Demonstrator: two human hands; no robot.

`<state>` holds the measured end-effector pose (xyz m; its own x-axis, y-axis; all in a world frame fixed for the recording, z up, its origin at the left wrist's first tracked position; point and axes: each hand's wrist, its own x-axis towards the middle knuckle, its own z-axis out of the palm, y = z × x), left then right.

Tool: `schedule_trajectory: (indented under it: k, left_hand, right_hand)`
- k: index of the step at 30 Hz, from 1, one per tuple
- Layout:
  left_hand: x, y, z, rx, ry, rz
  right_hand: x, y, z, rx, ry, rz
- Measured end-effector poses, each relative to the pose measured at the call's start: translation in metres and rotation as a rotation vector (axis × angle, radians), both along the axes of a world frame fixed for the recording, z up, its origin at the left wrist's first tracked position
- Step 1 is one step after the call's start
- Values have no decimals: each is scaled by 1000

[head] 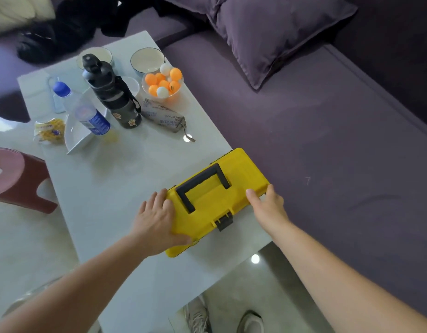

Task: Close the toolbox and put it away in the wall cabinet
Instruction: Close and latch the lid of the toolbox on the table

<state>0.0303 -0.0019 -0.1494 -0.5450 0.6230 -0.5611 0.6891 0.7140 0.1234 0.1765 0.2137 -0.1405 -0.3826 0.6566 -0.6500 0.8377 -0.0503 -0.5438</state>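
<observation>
A yellow toolbox [215, 200] with a black folding handle [200, 185] lies on the near right part of the white table [126, 179], its lid down. A black latch [224, 221] hangs on its front side. My left hand [157, 222] is spread flat against the toolbox's left end, thumb along the front edge. My right hand [267, 205] grips the right end, thumb on the lid and fingers round the corner. No wall cabinet is in view.
Farther back on the table stand a black flask [111, 92], a water bottle [87, 111], two bowls [147, 60], a glass bowl of ping-pong balls [163, 82], a pencil pouch [164, 115] and a white dish [77, 135]. A red stool [18, 179] stands left; a purple sofa [315, 140] lies right.
</observation>
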Motion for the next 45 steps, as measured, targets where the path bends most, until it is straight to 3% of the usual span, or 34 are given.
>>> schedule_trajectory:
  k: [4, 8, 13, 20, 31, 36, 41, 45]
  left_hand:
    - [-2, 5, 6, 1, 19, 4]
    - [-5, 18, 8, 82, -10, 106]
    - [-7, 20, 0, 219, -123, 281]
    - [-11, 18, -4, 226, -81, 152]
    - [-13, 28, 2, 156, -93, 218]
    - [-24, 51, 3, 57, -134, 298]
    - [-17, 72, 8, 146, -47, 344]
    - [-7, 77, 23, 328, -1, 440]
  right_hand:
    - [11, -22, 4, -23, 32, -202]
    - [22, -61, -5, -426, 140, -528]
    - [-1, -74, -11, -577, 217, -666]
    - [-25, -70, -18, -534, 181, -741]
    - [-30, -72, -16, -586, 253, -819]
    - [-29, -66, -9, -326, 156, -541]
    - [-11, -60, -7, 387, 150, 108]
    - [-4, -54, -17, 491, 42, 475]
